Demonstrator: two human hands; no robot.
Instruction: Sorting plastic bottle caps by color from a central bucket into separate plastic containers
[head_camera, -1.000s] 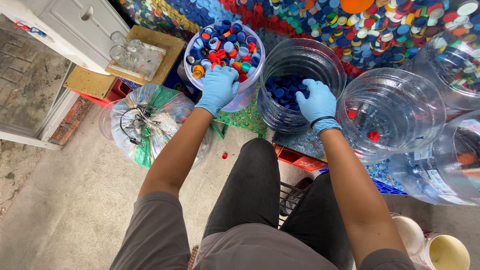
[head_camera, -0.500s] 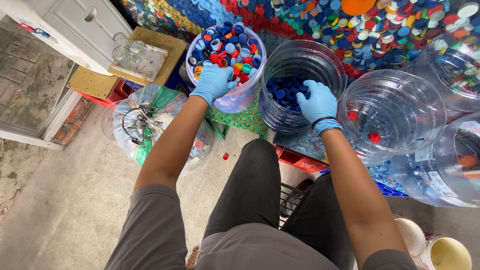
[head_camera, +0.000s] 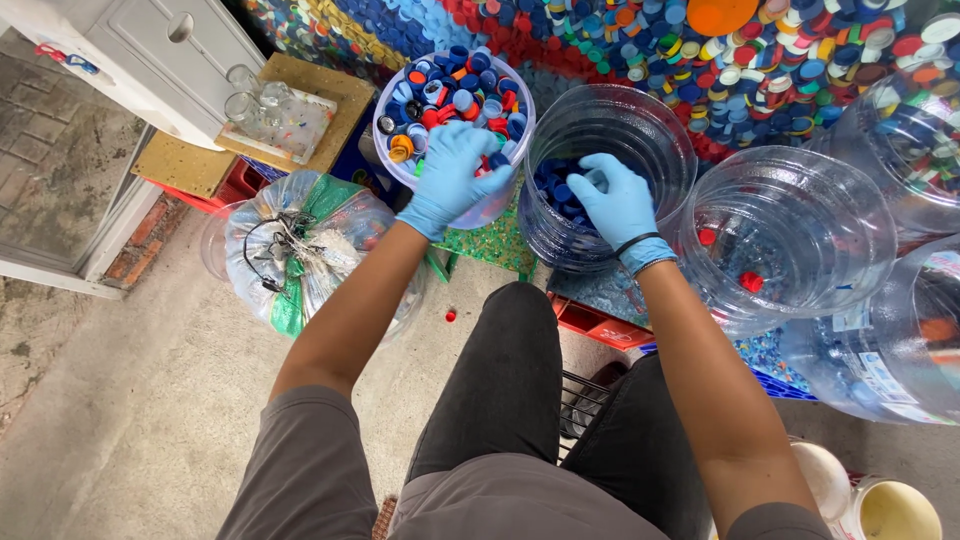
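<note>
Both arms stretch forward, bare forearms, blue-gloved hands: left hand (head_camera: 452, 178) curled palm-down, right hand (head_camera: 610, 200) with fingers loosely bent beside it.

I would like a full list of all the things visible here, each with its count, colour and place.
bowl of mixed caps: one, white, upper middle
jar with blue caps: one, clear, centre
jar with red caps: one, clear, right
bag: one, clear with green, left
cap pile: many colours, top
buckets: two, cream, bottom right
left hand: blue glove, in the bowl
right hand: blue glove, over the blue caps
</note>
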